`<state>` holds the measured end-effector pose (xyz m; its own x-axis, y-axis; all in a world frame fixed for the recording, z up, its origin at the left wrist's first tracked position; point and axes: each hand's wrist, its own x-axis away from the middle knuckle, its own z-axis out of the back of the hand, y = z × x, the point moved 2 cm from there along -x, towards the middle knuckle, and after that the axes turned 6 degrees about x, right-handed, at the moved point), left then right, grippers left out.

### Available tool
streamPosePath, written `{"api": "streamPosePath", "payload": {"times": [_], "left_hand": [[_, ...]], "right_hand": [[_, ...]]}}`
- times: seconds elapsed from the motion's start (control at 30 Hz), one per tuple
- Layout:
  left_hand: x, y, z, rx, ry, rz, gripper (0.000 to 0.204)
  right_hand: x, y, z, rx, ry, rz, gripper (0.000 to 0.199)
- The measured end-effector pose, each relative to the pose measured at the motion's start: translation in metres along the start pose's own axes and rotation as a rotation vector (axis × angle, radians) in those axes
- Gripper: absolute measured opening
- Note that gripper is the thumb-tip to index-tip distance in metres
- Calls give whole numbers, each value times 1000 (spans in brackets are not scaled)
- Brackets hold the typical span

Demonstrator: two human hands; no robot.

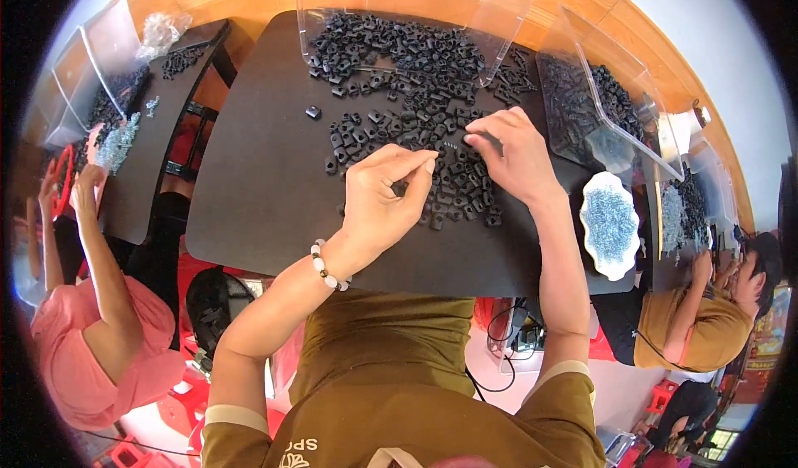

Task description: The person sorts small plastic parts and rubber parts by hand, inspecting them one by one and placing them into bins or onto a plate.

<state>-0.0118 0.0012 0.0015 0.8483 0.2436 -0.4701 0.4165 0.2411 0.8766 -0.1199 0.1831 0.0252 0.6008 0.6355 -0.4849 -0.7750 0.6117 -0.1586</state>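
My left hand (386, 198), with a beaded bracelet on its wrist, is over the near side of a loose pile of small black plastic pieces (455, 192). Its thumb and index finger are pinched together; anything between the tips is too small to make out. Across from it, my right hand (514, 154) hovers at the pile's right side. Its fingers are curled, the thumb and index tips slightly apart with nothing plain between them. A tiny light coil, like a spring (450, 145), shows between the two hands. One black piece (313, 112) lies apart on the left.
A clear bin (507, 32) spills black pieces at the table's far side. Right stands another clear bin (573, 127) of dark parts, near a white scalloped tray (617, 267) of tiny pale-blue pieces. People in pink (108, 352) and brown (694, 331) work at side tables.
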Motion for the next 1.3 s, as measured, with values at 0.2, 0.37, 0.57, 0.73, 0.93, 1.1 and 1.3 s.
{"api": "streamPosePath", "payload": {"times": [0.2, 0.37, 0.57, 0.73, 0.93, 1.1, 1.3], "left_hand": [[1, -5, -1, -34, -79, 20, 14], [1, -2, -2, -12, -129, 87, 16], [1, -2, -1, -17, -127, 82, 19], [0, -4, -2, 19, -74, 20, 24], [-1, -3, -1, 31, -52, 35, 29], [-1, -5, 3, -2, -71, 79, 24], [-1, -7, 0, 101, -82, 102, 21]], "right_hand": [[2, 12, -9, 50, -95, -103, 12], [0, 12, -12, 61, -186, -118, 16], [-3, 5, -2, -181, -68, -41, 16], [-6, -16, 12, -343, -21, 59, 19], [-6, -38, 11, -323, -47, 210, 20], [-9, -36, 9, -351, -16, 154, 20], [-7, -8, -14, -96, -72, -73, 13]]}}
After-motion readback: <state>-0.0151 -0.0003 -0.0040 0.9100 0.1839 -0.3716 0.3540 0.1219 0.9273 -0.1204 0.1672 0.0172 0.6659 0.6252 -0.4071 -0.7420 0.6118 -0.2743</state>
